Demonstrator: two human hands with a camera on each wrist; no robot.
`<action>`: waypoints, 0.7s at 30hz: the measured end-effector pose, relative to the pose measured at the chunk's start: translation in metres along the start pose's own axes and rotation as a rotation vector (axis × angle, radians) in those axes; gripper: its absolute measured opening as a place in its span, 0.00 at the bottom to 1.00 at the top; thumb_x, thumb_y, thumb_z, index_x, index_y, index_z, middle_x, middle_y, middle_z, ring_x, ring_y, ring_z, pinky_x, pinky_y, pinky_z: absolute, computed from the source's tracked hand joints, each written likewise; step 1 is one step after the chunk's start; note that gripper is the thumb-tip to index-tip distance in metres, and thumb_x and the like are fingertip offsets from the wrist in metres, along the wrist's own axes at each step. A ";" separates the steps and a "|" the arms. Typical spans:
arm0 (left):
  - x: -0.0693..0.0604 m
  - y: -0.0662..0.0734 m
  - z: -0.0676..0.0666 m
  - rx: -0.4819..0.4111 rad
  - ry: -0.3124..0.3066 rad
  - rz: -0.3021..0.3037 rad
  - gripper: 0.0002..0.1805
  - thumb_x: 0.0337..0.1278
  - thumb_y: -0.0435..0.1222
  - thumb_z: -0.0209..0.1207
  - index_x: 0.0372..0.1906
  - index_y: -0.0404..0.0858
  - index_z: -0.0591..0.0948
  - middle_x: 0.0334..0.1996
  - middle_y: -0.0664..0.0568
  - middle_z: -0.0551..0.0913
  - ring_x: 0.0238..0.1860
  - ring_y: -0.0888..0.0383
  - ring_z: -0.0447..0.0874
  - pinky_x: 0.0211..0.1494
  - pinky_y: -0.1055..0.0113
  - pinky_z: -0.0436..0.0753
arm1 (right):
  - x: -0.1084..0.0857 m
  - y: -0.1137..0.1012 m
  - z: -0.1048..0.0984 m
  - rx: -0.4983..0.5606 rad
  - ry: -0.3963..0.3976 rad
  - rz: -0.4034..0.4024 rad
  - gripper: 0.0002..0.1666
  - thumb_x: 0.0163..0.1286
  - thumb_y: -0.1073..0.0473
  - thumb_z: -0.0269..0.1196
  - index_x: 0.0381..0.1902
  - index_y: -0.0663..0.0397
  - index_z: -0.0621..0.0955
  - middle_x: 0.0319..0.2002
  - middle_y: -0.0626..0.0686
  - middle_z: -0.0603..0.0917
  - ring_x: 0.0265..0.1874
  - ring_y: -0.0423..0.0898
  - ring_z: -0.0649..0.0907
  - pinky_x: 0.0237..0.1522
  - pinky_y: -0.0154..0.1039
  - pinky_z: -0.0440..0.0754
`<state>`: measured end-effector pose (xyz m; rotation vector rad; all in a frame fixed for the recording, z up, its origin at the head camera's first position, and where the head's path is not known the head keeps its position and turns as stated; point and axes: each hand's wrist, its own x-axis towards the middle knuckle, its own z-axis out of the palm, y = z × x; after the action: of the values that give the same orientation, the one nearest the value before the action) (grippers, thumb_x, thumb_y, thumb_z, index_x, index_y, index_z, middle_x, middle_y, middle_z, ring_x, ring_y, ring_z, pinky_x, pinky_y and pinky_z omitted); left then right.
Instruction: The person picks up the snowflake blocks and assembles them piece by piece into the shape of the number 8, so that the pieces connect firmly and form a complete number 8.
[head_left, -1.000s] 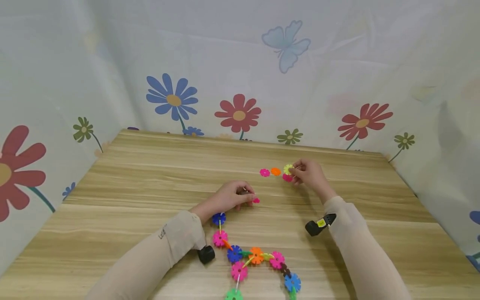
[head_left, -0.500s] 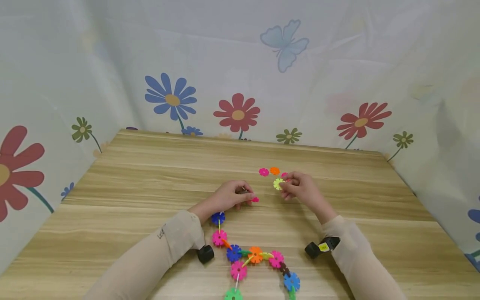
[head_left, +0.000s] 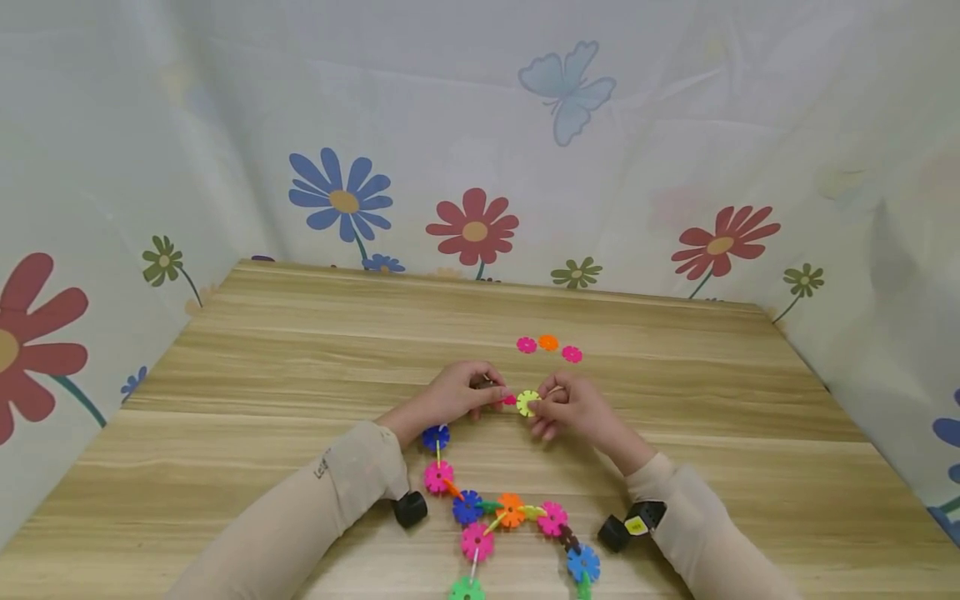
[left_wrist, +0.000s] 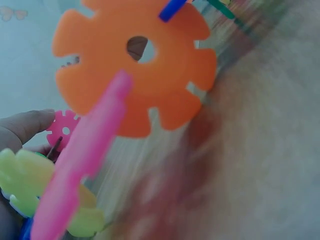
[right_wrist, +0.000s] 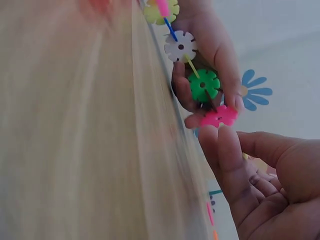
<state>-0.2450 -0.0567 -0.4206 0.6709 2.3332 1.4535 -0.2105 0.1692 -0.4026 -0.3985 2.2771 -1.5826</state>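
Observation:
My left hand pinches a pink notched flower disc between thumb and finger. This disc ends a linked chain; a green disc and a white disc follow it along the left hand in the right wrist view. My right hand pinches a pale yellow disc right beside the pink one. Whether their slots engage cannot be told; the right fingers hide most of the yellow disc in the right wrist view. A large orange disc of the chain fills the left wrist view.
Two loose pink discs and an orange disc lie on the wooden table beyond my hands. More linked discs, including a blue disc, trail toward the front edge. A floral curtain stands behind.
My right hand has brought the yellow disc from the loose discs leftward and nearer, up to the pink disc. The left hand has stayed almost still, holding the chain's end.

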 end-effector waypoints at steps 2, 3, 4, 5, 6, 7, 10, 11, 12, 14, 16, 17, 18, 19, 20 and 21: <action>0.000 0.000 0.001 -0.001 -0.001 0.001 0.11 0.64 0.44 0.58 0.41 0.41 0.81 0.29 0.51 0.86 0.17 0.59 0.71 0.25 0.68 0.76 | 0.001 0.001 0.003 0.010 -0.004 0.003 0.12 0.69 0.67 0.58 0.42 0.72 0.69 0.33 0.73 0.85 0.23 0.43 0.86 0.28 0.40 0.86; 0.000 0.000 0.001 -0.002 -0.003 0.000 0.10 0.64 0.43 0.59 0.41 0.41 0.81 0.29 0.51 0.86 0.17 0.59 0.71 0.25 0.68 0.75 | 0.001 0.002 0.004 0.016 -0.003 0.005 0.12 0.69 0.66 0.58 0.42 0.72 0.69 0.33 0.73 0.85 0.23 0.43 0.87 0.28 0.40 0.86; 0.000 0.000 0.001 -0.004 -0.004 0.003 0.10 0.64 0.43 0.58 0.41 0.41 0.81 0.30 0.50 0.86 0.17 0.59 0.71 0.25 0.68 0.75 | 0.001 0.003 0.004 0.018 -0.005 0.003 0.12 0.70 0.66 0.58 0.42 0.72 0.69 0.33 0.72 0.85 0.24 0.43 0.87 0.28 0.40 0.86; 0.000 0.001 0.001 -0.003 -0.004 0.005 0.10 0.64 0.43 0.58 0.41 0.40 0.81 0.30 0.50 0.86 0.17 0.59 0.71 0.25 0.68 0.75 | 0.002 0.004 0.004 0.020 -0.005 0.002 0.12 0.70 0.66 0.58 0.42 0.71 0.68 0.33 0.72 0.85 0.24 0.43 0.87 0.28 0.40 0.86; 0.000 0.001 0.001 -0.002 -0.002 0.006 0.10 0.64 0.43 0.59 0.41 0.41 0.81 0.30 0.50 0.86 0.17 0.59 0.71 0.25 0.68 0.75 | 0.002 0.005 0.005 0.024 -0.004 0.003 0.11 0.70 0.66 0.57 0.42 0.71 0.69 0.33 0.71 0.86 0.24 0.43 0.87 0.28 0.40 0.86; 0.000 0.001 0.001 0.000 0.000 0.007 0.10 0.64 0.44 0.59 0.41 0.41 0.81 0.30 0.50 0.86 0.17 0.59 0.71 0.25 0.68 0.75 | 0.003 0.006 0.005 0.032 -0.003 0.004 0.11 0.70 0.66 0.57 0.41 0.70 0.69 0.32 0.70 0.86 0.25 0.43 0.87 0.28 0.40 0.86; 0.000 0.001 0.003 -0.003 0.009 0.013 0.11 0.63 0.44 0.59 0.40 0.41 0.81 0.30 0.49 0.86 0.17 0.59 0.71 0.25 0.68 0.76 | 0.004 0.008 0.006 0.057 -0.007 -0.002 0.10 0.71 0.66 0.57 0.41 0.70 0.69 0.32 0.68 0.86 0.25 0.43 0.87 0.28 0.38 0.85; 0.000 0.002 0.003 -0.004 0.011 0.017 0.11 0.63 0.45 0.59 0.40 0.41 0.81 0.30 0.50 0.85 0.17 0.59 0.71 0.25 0.68 0.76 | 0.004 0.008 0.006 0.068 -0.007 -0.004 0.10 0.71 0.66 0.56 0.41 0.69 0.69 0.32 0.68 0.86 0.25 0.42 0.87 0.28 0.37 0.85; 0.000 0.002 0.003 -0.008 0.012 0.022 0.11 0.63 0.45 0.60 0.40 0.41 0.81 0.30 0.50 0.85 0.17 0.59 0.71 0.25 0.68 0.76 | 0.004 0.008 0.006 0.078 -0.008 -0.006 0.09 0.71 0.66 0.56 0.41 0.69 0.69 0.32 0.68 0.86 0.25 0.42 0.87 0.28 0.37 0.85; 0.000 0.003 0.005 -0.022 0.013 0.026 0.11 0.62 0.45 0.60 0.40 0.41 0.82 0.29 0.50 0.83 0.18 0.59 0.71 0.25 0.68 0.76 | 0.005 0.008 0.007 0.093 -0.013 -0.012 0.09 0.71 0.67 0.56 0.42 0.69 0.68 0.32 0.68 0.86 0.25 0.42 0.87 0.28 0.36 0.85; -0.001 0.004 0.005 -0.032 0.014 0.027 0.11 0.62 0.45 0.61 0.40 0.41 0.82 0.29 0.50 0.82 0.18 0.59 0.71 0.25 0.68 0.75 | 0.005 0.007 0.007 0.110 -0.012 -0.010 0.09 0.71 0.67 0.56 0.42 0.69 0.68 0.31 0.67 0.86 0.24 0.41 0.86 0.28 0.35 0.85; -0.001 0.005 0.006 -0.033 0.011 0.026 0.11 0.62 0.45 0.61 0.40 0.41 0.82 0.30 0.50 0.83 0.18 0.59 0.71 0.25 0.68 0.75 | 0.005 0.007 0.008 0.115 -0.010 -0.008 0.08 0.71 0.68 0.55 0.41 0.69 0.68 0.30 0.65 0.86 0.24 0.41 0.86 0.28 0.35 0.85; -0.001 0.005 0.006 -0.032 0.010 0.022 0.12 0.62 0.45 0.60 0.40 0.41 0.82 0.30 0.50 0.83 0.18 0.59 0.71 0.25 0.68 0.75 | 0.005 0.007 0.008 0.122 -0.008 -0.005 0.08 0.71 0.68 0.55 0.41 0.69 0.68 0.30 0.64 0.87 0.24 0.41 0.86 0.28 0.34 0.85; -0.001 0.005 0.005 -0.028 0.009 0.020 0.12 0.62 0.45 0.60 0.41 0.40 0.82 0.30 0.50 0.83 0.18 0.59 0.71 0.25 0.68 0.76 | 0.006 0.007 0.009 0.124 -0.004 -0.004 0.09 0.71 0.67 0.55 0.42 0.69 0.68 0.29 0.62 0.87 0.24 0.41 0.86 0.28 0.34 0.84; -0.002 0.006 0.005 -0.021 0.008 0.016 0.12 0.62 0.45 0.60 0.41 0.41 0.82 0.31 0.50 0.84 0.18 0.59 0.72 0.25 0.68 0.76 | 0.006 0.006 0.009 0.127 0.000 -0.003 0.09 0.71 0.67 0.55 0.42 0.69 0.68 0.28 0.59 0.86 0.24 0.41 0.86 0.28 0.34 0.84; -0.002 0.006 0.004 -0.018 0.006 0.014 0.12 0.62 0.45 0.60 0.41 0.40 0.82 0.31 0.49 0.84 0.18 0.59 0.72 0.25 0.67 0.77 | 0.006 0.006 0.009 0.130 0.004 -0.001 0.09 0.71 0.67 0.55 0.42 0.70 0.69 0.27 0.57 0.86 0.24 0.41 0.86 0.28 0.34 0.84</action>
<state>-0.2401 -0.0519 -0.4166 0.6800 2.3217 1.4821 -0.2121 0.1608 -0.4123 -0.3629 2.1624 -1.7214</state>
